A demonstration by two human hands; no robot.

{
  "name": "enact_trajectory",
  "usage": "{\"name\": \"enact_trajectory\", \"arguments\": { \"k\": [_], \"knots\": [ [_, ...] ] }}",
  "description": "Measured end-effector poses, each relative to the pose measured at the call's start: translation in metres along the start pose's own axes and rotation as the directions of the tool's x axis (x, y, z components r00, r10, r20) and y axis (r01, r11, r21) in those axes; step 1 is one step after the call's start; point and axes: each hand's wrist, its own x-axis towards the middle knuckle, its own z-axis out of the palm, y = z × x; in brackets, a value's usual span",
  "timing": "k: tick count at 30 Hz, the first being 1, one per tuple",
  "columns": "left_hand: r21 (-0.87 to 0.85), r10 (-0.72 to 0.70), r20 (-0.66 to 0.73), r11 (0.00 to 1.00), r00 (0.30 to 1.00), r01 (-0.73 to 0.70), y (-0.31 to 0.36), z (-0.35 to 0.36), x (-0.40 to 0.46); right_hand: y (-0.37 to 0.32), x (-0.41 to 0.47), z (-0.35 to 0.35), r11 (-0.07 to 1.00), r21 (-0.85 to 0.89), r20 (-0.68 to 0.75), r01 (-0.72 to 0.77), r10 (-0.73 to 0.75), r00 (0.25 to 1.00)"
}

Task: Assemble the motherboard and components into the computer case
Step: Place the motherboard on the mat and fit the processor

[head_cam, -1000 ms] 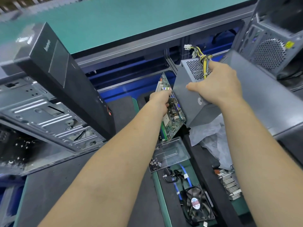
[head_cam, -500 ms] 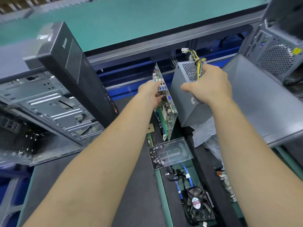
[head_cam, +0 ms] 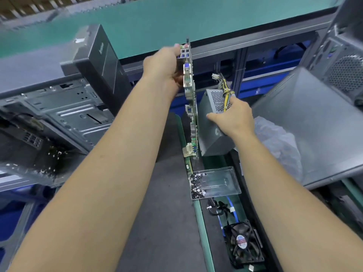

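Holding the motherboard (head_cam: 190, 99) edge-on and high over the bench (head_cam: 157, 173), left hand (head_cam: 164, 65) gripping its upper end beside the rear port block, fingers curled round the edge, likely so as to keep skin off the board's faces and solder side. Hanging nearly upright, its lower end free above the green strip, touching nothing below. Clamped on the grey power supply (head_cam: 213, 124) with the right hand (head_cam: 233, 116), thumb spread across the near face and fingers over the vented top by the yellow and black cable bundle (head_cam: 225, 91), which sticks up clear of the grip; probably lifted with one corner low, though whether that corner rests on the bench cannot be told from here. Both parts carried at once, just beside each other, presumably to bring them across together. Lying open to the left, the computer case (head_cam: 64, 110), metal tray upward and black front panel raised, ready to receive the board. Waiting nearer on the bench: a clear tray (head_cam: 220, 179) with screws (head_cam: 196, 186) heaped at its left side, blue and black cables (head_cam: 222, 211), and a black fan (head_cam: 243, 244), all within easy reach for later steps.
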Motion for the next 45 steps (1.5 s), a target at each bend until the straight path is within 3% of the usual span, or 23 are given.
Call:
{"name": "enact_trajectory", "arguments": {
  "k": [6,15,21,24,27,29,31,35,38,42,45],
  "knots": [
    [-0.097,0.029,0.02,0.995,0.999,-0.027,0.013,-0.014,-0.011,0.022,-0.007,0.048,0.939,-0.343,0.067,0.024,0.0,0.998],
    [0.085,0.152,0.018,0.984,0.988,-0.153,0.02,-0.036,-0.021,0.063,-0.026,0.097,0.89,-0.455,0.171,-0.014,0.103,0.98],
    [0.133,0.257,0.042,0.956,0.965,-0.261,0.024,-0.045,-0.04,0.039,-0.023,0.073,0.899,-0.428,0.224,-0.095,0.208,0.952],
    [0.171,0.327,0.056,0.928,0.943,-0.332,0.027,-0.051,-0.054,0.005,-0.029,0.047,0.938,-0.331,0.159,-0.101,0.16,0.974],
    [0.243,0.399,0.098,0.879,0.912,-0.411,0.023,-0.061,-0.074,-0.03,-0.046,0.024,0.998,0.032,0.06,-0.048,0.046,0.997],
    [0.231,0.416,0.133,0.87,0.9,-0.436,0.015,-0.07,-0.091,-0.049,-0.064,0.009,0.918,0.382,0.05,-0.107,0.095,0.994],
    [0.251,0.414,0.162,0.861,0.896,-0.443,0.007,-0.083,-0.109,-0.06,-0.08,-0.004,0.769,0.592,0.177,-0.241,0.167,0.97],
    [0.33,0.416,0.18,0.828,0.891,-0.453,-0.011,-0.123,-0.14,-0.066,-0.115,-0.001,0.662,0.664,0.379,-0.346,0.101,0.92],
    [0.427,0.41,0.198,0.782,0.89,-0.455,-0.028,-0.159,-0.163,-0.068,-0.143,0.019,0.651,0.657,0.402,-0.38,0.124,0.907],
    [0.521,0.355,0.189,0.754,0.916,-0.4,-0.047,-0.21,-0.179,-0.061,-0.175,0.049,0.516,0.697,0.494,-0.499,0.159,0.855],
    [0.657,0.428,0.141,0.634,0.893,-0.407,-0.061,-0.238,-0.186,-0.056,-0.194,0.072,0.496,0.672,0.5,-0.55,0.245,0.831]
  ]
}}
